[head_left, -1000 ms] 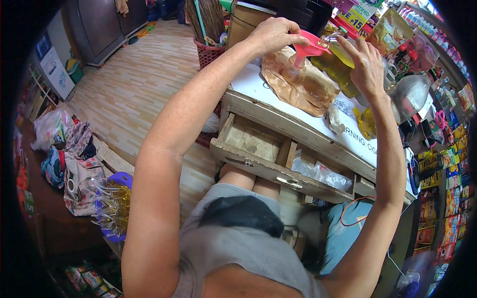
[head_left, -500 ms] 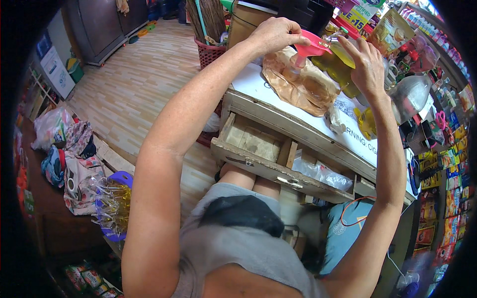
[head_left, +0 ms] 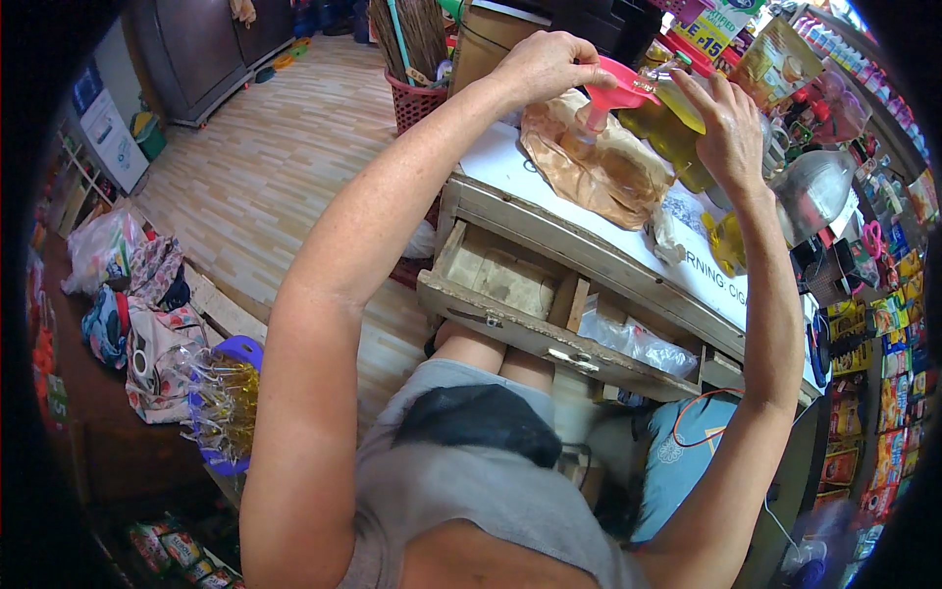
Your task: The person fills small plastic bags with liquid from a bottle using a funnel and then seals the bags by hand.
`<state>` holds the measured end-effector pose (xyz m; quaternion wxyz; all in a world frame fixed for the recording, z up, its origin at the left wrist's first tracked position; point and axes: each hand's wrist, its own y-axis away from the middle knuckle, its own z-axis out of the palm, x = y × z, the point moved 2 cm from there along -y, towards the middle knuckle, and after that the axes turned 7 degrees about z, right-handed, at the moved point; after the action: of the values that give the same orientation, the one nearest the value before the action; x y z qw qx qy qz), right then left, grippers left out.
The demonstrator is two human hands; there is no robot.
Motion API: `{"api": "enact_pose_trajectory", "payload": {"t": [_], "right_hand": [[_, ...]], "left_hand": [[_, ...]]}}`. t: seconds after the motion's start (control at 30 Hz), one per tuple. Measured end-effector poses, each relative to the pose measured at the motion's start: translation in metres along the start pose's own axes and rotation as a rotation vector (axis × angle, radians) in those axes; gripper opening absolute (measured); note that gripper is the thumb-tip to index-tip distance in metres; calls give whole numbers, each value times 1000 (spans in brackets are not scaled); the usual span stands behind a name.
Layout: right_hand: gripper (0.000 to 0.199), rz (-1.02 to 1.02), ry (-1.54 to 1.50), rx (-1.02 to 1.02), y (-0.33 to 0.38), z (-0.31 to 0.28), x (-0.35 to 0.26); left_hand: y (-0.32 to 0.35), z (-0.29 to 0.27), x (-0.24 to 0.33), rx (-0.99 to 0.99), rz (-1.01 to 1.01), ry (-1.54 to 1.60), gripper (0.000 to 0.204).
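Observation:
My left hand [head_left: 551, 69] pinches the rim of a pink funnel [head_left: 616, 90] between thumb and fingers. Below the funnel, its spout goes down into something clear over crumpled brown paper [head_left: 628, 182]. My right hand [head_left: 731, 130] grips a clear bottle of yellow liquid [head_left: 663, 135], tilted so that its neck lies at the funnel's rim; part of the bottle is behind the hand. Whether liquid is flowing is too small to tell. Close to my right wrist, a small clear bag of yellow liquid [head_left: 728, 243] lies on the white tabletop [head_left: 496, 157].
Under the tabletop a wooden drawer [head_left: 496, 280] is pulled out, with clear plastic bags [head_left: 643, 346] inside. To my left, a purple basket [head_left: 240, 348] holds several bags of yellow liquid. A pink basket [head_left: 417, 106] with brooms stands beyond the table. Shelves of packets [head_left: 888, 393] line the right.
Both hands stay almost where they were, still on the funnel and the tilted bottle. The view has shifted very slightly.

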<state>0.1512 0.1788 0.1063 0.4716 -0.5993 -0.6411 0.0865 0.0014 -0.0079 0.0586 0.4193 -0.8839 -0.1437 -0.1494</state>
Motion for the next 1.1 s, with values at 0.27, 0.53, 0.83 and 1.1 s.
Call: {"api": "enact_pose_trajectory", "payload": {"t": [0.27,0.53,0.83,1.1], "right_hand": [[66,-10,25,9,-1,-1,-1],[67,-8,22,10,0,1,0],[69,-5,29,32,0,0,-1],[71,24,-42,55,5,6,-2]], "left_hand": [[-1,1,-2,-3,-6,-5,46],[1,0,2,-11,-25,-5,46],[1,0,2,2,-18,-6,44],[1,0,3,4,3,0,40]]}}
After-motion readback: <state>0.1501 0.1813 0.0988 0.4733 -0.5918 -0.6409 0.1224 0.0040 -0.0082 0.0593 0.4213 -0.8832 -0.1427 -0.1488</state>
